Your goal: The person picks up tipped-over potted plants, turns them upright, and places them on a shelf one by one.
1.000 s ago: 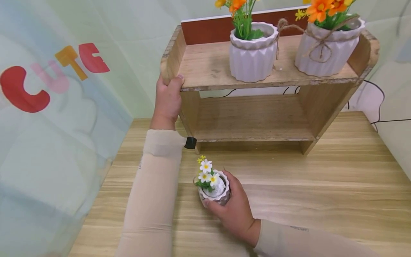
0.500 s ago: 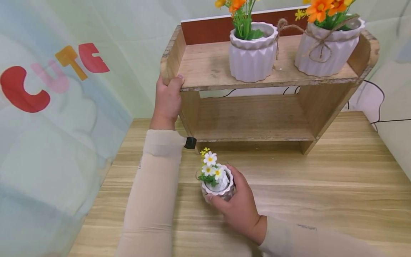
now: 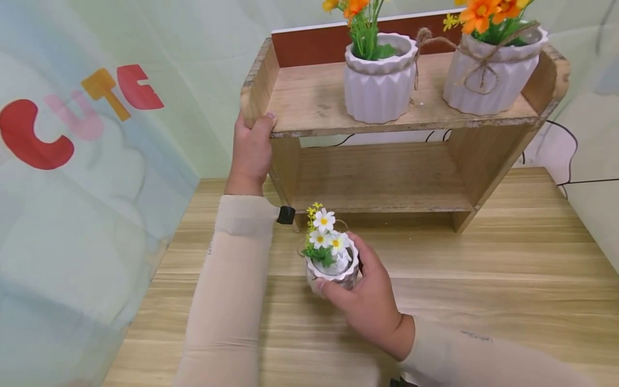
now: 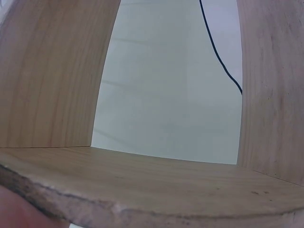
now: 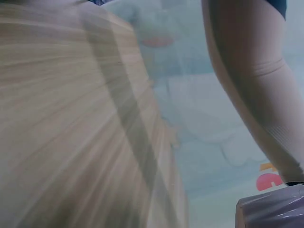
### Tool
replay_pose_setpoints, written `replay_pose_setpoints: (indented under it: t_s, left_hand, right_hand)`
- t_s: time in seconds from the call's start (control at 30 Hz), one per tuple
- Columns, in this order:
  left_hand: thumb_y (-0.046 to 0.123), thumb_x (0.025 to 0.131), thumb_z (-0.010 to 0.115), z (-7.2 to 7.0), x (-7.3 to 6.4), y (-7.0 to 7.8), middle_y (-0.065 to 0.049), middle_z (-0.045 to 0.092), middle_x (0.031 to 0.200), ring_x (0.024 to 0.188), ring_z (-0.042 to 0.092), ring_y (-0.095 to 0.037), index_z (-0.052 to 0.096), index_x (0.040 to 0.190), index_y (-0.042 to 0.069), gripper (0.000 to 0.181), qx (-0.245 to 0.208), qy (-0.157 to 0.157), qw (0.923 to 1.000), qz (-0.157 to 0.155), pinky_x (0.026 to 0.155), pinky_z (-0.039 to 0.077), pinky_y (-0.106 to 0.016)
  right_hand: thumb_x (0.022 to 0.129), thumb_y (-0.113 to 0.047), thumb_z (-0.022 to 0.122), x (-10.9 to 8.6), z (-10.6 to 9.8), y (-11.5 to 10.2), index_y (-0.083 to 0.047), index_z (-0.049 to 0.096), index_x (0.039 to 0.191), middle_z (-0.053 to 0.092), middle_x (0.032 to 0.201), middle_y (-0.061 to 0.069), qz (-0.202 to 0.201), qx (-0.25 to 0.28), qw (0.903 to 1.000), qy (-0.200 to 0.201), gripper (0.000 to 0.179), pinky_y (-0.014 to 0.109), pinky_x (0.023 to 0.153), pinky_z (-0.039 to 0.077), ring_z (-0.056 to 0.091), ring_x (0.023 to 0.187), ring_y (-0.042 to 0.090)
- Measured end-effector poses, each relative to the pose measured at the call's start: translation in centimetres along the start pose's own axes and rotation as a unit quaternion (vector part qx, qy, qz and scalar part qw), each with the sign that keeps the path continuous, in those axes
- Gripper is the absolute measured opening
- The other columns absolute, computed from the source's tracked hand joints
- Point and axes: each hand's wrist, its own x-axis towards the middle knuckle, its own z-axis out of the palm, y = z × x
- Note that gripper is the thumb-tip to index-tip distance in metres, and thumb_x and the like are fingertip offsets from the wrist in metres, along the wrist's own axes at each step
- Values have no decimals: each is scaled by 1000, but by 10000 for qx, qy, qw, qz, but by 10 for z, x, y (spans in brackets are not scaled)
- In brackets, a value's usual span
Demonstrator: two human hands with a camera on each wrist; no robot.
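Note:
A small white fluted flower pot [image 3: 333,277] holds white daisy-like flowers [image 3: 324,231] and tiny yellow blooms. My right hand [image 3: 369,301] grips it from the right, thumb across the near side, over the table in front of the shelf. My left hand [image 3: 251,153] holds the left side panel of a wooden two-tier shelf [image 3: 319,115], its thumb over the upper board's front corner. Part of that hand [image 4: 23,213] shows at the lower left of the left wrist view, against the shelf's rough edge.
Two larger white pots stand on the upper board: one in the middle [image 3: 379,88] and one at the right [image 3: 488,80], both with orange flowers and twine. The wood-grain table [image 3: 483,301] lies underneath. A printed cloth [image 3: 111,193] hangs at the left.
My right hand has carried the small flower pot away from me and slightly right, closer to the shelf. The left hand has stayed on the shelf.

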Motion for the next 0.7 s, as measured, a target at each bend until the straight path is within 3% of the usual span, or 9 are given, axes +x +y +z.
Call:
replay_pose_setpoints:
  t_s: [0.23, 0.53, 0.7]
  left_hand:
    - [34, 102, 52, -1, 3, -2, -10, 43, 160, 139, 47, -19, 31, 165, 19, 68, -92, 33, 9997, 231, 119, 36, -31]
    - [32, 102, 52, -1, 5, -3, -10, 45, 159, 138, 48, -19, 35, 163, 17, 65, -169, -5, 9993, 330, 119, 36, -28]
    - [36, 102, 51, -1, 4, -3, -9, 41, 161, 140, 46, -19, 31, 165, 20, 68, -32, 4, 9998, 207, 120, 35, -32]
  right_hand:
    - [76, 1, 89, 7, -4, -12, -13, 50, 151, 60, 146, 5, -94, 257, 9995, -124, 85, 37, 111, 49, 59, 134, 20]
    - [77, 1, 89, 16, -8, -25, -13, 47, 153, 56, 150, 6, -331, 179, 9992, -157, 88, 40, 115, 45, 56, 138, 23]
    - [78, 1, 89, 20, -10, -32, -12, 46, 154, 56, 150, 6, -443, 231, 9985, -225, 87, 43, 115, 46, 56, 138, 22]
